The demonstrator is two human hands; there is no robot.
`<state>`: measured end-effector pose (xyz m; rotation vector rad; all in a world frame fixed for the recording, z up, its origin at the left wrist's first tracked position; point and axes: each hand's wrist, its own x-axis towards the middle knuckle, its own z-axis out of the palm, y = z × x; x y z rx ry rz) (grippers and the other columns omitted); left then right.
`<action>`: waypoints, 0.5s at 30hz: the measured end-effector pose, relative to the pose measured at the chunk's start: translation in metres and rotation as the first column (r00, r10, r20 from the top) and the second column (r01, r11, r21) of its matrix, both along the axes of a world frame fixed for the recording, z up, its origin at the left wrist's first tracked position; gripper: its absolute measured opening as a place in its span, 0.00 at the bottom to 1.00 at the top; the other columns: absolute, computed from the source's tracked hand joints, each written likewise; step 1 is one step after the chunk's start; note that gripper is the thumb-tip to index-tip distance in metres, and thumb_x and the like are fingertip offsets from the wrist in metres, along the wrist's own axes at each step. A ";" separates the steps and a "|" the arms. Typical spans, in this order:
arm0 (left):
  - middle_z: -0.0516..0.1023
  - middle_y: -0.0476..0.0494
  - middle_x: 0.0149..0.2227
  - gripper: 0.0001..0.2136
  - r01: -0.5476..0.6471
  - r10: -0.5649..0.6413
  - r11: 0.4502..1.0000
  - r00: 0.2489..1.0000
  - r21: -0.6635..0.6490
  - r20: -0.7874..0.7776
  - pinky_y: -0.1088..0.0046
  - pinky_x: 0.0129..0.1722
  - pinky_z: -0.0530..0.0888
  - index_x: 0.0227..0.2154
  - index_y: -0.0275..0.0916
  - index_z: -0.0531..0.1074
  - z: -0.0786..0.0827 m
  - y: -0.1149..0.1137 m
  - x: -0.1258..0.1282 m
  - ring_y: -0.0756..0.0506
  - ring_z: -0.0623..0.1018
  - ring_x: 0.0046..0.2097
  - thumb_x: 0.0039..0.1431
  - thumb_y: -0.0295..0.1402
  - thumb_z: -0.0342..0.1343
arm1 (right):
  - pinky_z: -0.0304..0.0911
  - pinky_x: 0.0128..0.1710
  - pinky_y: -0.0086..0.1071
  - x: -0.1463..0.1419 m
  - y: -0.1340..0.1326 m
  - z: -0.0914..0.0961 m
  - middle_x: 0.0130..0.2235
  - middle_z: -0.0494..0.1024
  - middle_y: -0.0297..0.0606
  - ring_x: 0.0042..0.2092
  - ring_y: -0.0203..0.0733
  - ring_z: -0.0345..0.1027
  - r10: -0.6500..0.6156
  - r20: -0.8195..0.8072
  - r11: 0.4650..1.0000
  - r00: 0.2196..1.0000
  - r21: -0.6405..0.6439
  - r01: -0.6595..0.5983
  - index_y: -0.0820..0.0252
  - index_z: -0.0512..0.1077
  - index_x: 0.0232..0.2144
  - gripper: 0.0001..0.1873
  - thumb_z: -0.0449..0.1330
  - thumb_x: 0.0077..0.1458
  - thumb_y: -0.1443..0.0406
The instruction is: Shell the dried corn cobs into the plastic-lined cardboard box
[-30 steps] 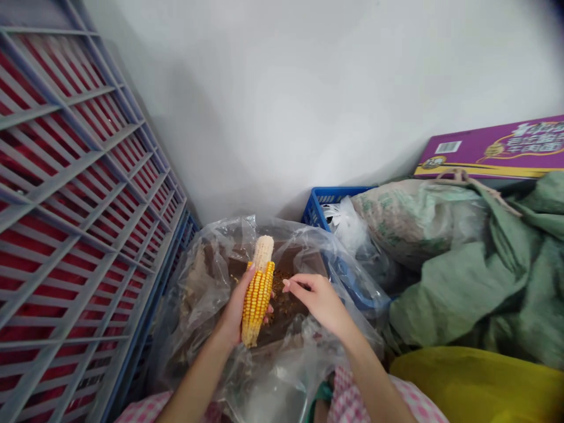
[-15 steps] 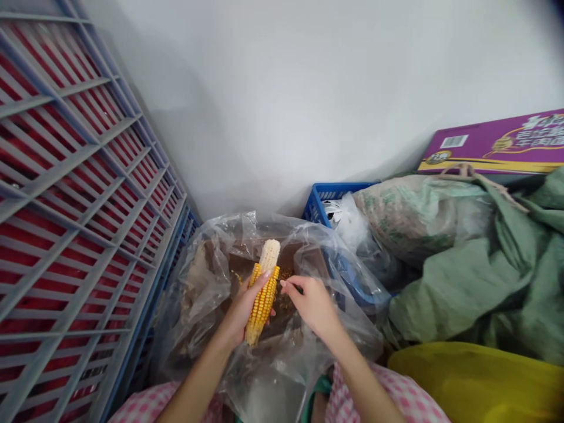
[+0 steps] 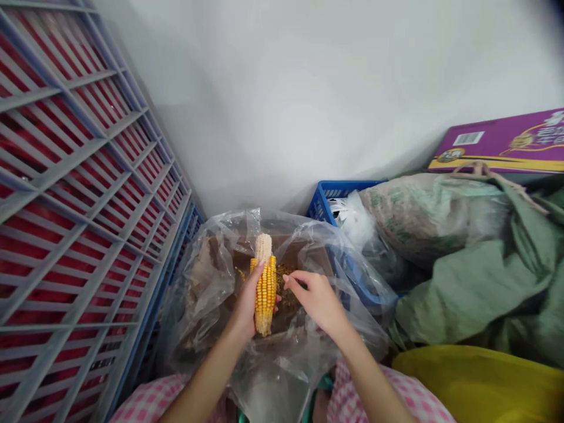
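White wall [image 3: 282, 100] rises above a corn cob [image 3: 268, 296], kernels yellow, tip bare.

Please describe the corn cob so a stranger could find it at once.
Below the white wall, between a grey lattice crate and green woven sacks, lies a clear plastic bag. Above it, the left hand grips a yellow corn cob, its upper end stripped to a pale bare core.

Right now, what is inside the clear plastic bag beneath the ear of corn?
Loose corn kernels lie on brown cardboard inside the clear plastic bag, beside the ear of corn in the left hand. Whatever lies beneath the ear and cardboard is hidden.
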<state>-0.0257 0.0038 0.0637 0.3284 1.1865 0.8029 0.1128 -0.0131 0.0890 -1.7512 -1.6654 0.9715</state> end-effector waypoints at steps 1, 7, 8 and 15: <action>0.71 0.51 0.21 0.18 0.003 -0.003 1.000 1.000 0.011 0.001 0.79 0.13 0.67 0.37 0.37 0.68 0.000 0.000 0.000 0.52 0.71 0.17 0.52 0.47 0.52 | 0.53 0.29 0.26 0.000 0.000 0.001 0.25 0.75 0.33 0.28 0.36 0.65 0.003 -0.011 1.000 1.000 -0.004 -0.003 0.59 0.73 0.23 0.18 0.49 0.56 0.60; 0.73 0.49 0.23 0.19 0.033 -0.032 0.999 0.999 0.030 -0.040 0.78 0.13 0.67 0.42 0.37 0.67 0.002 0.000 -0.001 0.51 0.72 0.18 0.53 0.46 0.51 | 0.53 0.30 0.27 -0.002 -0.002 0.005 0.26 0.76 0.33 0.29 0.36 0.66 -0.009 -0.046 1.000 0.999 -0.003 0.009 0.60 0.73 0.22 0.17 0.50 0.55 0.60; 0.72 0.49 0.23 0.20 0.039 -0.036 0.998 0.998 0.039 -0.060 0.78 0.12 0.67 0.42 0.37 0.67 0.003 0.000 -0.002 0.50 0.72 0.18 0.53 0.46 0.52 | 0.54 0.30 0.27 -0.001 -0.002 0.006 0.26 0.76 0.33 0.30 0.36 0.67 -0.008 -0.052 1.000 0.999 -0.004 0.008 0.60 0.73 0.22 0.17 0.50 0.55 0.61; 0.69 0.53 0.21 0.20 0.180 -0.141 0.969 0.965 0.169 -0.223 0.77 0.12 0.66 0.41 0.39 0.66 0.002 -0.007 -0.001 0.50 0.72 0.16 0.48 0.46 0.56 | 0.49 0.26 0.28 0.009 -0.004 0.008 0.21 0.73 0.33 0.24 0.34 0.62 0.110 0.077 0.993 0.991 -0.038 -0.108 0.59 0.74 0.22 0.17 0.49 0.56 0.62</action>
